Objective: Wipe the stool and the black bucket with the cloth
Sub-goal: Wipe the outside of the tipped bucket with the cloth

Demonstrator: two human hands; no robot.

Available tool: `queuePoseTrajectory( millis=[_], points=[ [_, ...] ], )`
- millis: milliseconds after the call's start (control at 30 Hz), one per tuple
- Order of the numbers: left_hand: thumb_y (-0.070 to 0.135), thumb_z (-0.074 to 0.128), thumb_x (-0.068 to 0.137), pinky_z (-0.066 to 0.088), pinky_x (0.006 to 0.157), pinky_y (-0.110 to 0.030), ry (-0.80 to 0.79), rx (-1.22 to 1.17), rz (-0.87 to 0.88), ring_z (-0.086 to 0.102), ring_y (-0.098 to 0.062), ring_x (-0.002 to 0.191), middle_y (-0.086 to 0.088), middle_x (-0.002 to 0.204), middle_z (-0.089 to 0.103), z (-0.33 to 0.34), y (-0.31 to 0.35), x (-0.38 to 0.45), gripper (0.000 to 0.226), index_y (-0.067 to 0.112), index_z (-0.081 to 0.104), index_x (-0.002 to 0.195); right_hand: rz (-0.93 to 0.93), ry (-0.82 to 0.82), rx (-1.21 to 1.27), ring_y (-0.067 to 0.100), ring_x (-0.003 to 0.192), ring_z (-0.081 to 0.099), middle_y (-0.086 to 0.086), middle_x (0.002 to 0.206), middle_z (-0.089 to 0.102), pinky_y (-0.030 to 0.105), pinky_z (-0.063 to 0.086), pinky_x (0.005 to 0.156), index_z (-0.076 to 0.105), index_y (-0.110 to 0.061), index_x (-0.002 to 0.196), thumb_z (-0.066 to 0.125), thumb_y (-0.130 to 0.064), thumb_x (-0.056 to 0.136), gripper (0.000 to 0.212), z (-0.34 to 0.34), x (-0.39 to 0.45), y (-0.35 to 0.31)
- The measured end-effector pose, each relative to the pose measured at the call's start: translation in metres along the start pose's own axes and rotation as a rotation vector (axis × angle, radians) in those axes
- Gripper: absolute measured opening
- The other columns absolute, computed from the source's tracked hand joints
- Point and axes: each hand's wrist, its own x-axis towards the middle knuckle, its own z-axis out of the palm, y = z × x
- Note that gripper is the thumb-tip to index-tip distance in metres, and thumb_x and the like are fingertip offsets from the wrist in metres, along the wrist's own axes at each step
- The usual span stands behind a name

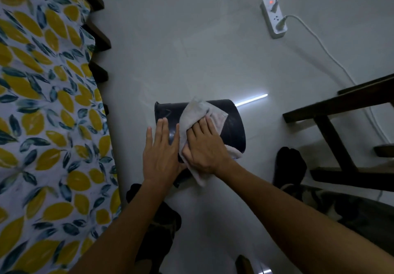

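The black bucket (232,124) lies tipped on its side on the pale floor, in the middle of the head view. A whitish cloth (197,111) is draped over its curved wall. My right hand (204,148) presses flat on the cloth, fingers spread over it. My left hand (161,152) rests flat with fingers apart on the bucket's wall just left of the cloth, holding nothing. A dark wooden stool (341,113) stands at the right edge, only partly in view.
A bed with a lemon-print sheet (42,103) and dark wooden frame fills the left side. A white power strip (274,17) with cables lies on the floor at the top right. My feet in dark socks (290,167) are below the bucket.
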Motion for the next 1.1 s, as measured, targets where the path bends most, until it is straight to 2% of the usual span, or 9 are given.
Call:
queuePoseTrajectory(
  millis=[167,267,333,467,533,633,867,1000,1100],
  points=[
    [0.091,0.054,0.065,-0.002,0.12,-0.056,-0.097,0.029,-0.008,0.008,-0.037,0.154,-0.026,0.165,0.007,-0.003,-0.006,0.007,0.128,0.016,0.014,0.16,0.17,0.021,-0.03,0.034,0.136,0.049,0.02,0.144,0.057,0.053,0.03,0.121,0.049,-0.006,0.143,0.03,-0.045,0.104,0.058,-0.008,0.016,0.036],
    [0.091,0.054,0.065,-0.004,0.121,-0.058,-0.129,0.055,-0.02,-0.004,-0.036,0.154,-0.024,0.166,-0.005,-0.006,-0.004,0.008,0.13,0.02,0.002,0.161,0.302,0.037,-0.042,0.039,0.147,0.041,0.025,0.154,0.048,0.054,0.029,0.124,0.043,-0.001,0.15,0.03,-0.041,0.105,0.061,-0.013,-0.005,0.074],
    [0.089,0.058,0.064,-0.003,0.121,-0.059,-0.143,0.04,-0.032,-0.005,-0.037,0.154,-0.024,0.166,-0.006,-0.005,-0.001,0.005,0.131,0.02,0.002,0.161,0.219,-0.007,-0.083,0.041,0.153,0.032,0.026,0.161,0.039,0.055,0.025,0.127,0.035,-0.001,0.156,0.026,-0.045,0.107,0.068,-0.014,-0.032,0.081],
    [0.087,0.064,0.061,-0.003,0.12,-0.055,-0.139,-0.019,-0.066,-0.004,-0.036,0.154,-0.022,0.167,-0.006,-0.001,0.003,0.0,0.134,0.021,0.004,0.161,0.028,-0.115,-0.149,0.043,0.141,0.049,0.023,0.15,0.054,0.058,0.03,0.123,0.052,-0.006,0.145,0.033,-0.063,0.104,0.072,-0.001,-0.061,0.052],
    [0.086,0.066,0.06,-0.001,0.12,-0.052,-0.146,-0.029,-0.077,-0.001,-0.036,0.154,-0.021,0.167,-0.005,0.0,0.006,-0.002,0.138,0.017,0.004,0.161,-0.052,-0.101,-0.144,0.04,0.143,0.048,0.022,0.152,0.052,0.057,0.029,0.125,0.046,-0.01,0.149,0.031,-0.061,0.106,0.068,0.007,-0.044,0.039],
    [0.086,0.073,0.05,0.015,0.12,-0.051,-0.131,-0.065,-0.113,0.019,-0.035,0.152,-0.023,0.164,0.018,0.005,0.008,-0.007,0.146,0.002,0.02,0.157,-0.184,-0.027,-0.125,0.036,0.144,0.046,0.017,0.153,0.051,0.056,0.029,0.124,0.042,-0.014,0.15,0.028,-0.062,0.106,0.066,0.004,0.001,0.028],
    [0.087,0.07,0.051,0.016,0.119,-0.05,-0.167,-0.043,-0.152,0.012,-0.03,0.154,-0.018,0.167,0.01,0.005,0.011,-0.01,0.151,0.0,0.008,0.158,0.297,0.015,-0.021,0.03,0.133,0.054,0.014,0.147,0.058,0.05,0.038,0.117,0.054,-0.01,0.141,0.014,-0.049,0.109,0.064,-0.016,0.046,0.06],
    [0.085,0.072,0.053,0.008,0.12,-0.046,-0.153,-0.076,-0.16,0.006,-0.029,0.155,-0.016,0.167,0.004,0.004,0.011,-0.005,0.152,0.002,-0.001,0.158,0.229,0.099,-0.125,0.046,0.146,0.041,0.027,0.152,0.051,0.058,0.034,0.121,0.052,-0.002,0.144,0.038,-0.041,0.109,0.054,-0.005,-0.033,0.062],
    [0.087,0.071,0.052,0.01,0.119,-0.044,-0.143,-0.066,-0.15,0.008,-0.031,0.154,-0.018,0.167,0.005,0.008,0.01,-0.007,0.153,0.001,-0.001,0.157,0.065,-0.063,-0.09,0.045,0.134,0.054,0.02,0.139,0.063,0.058,0.034,0.122,0.058,-0.011,0.135,0.04,-0.047,0.107,0.048,0.014,-0.068,0.032]
  ],
)
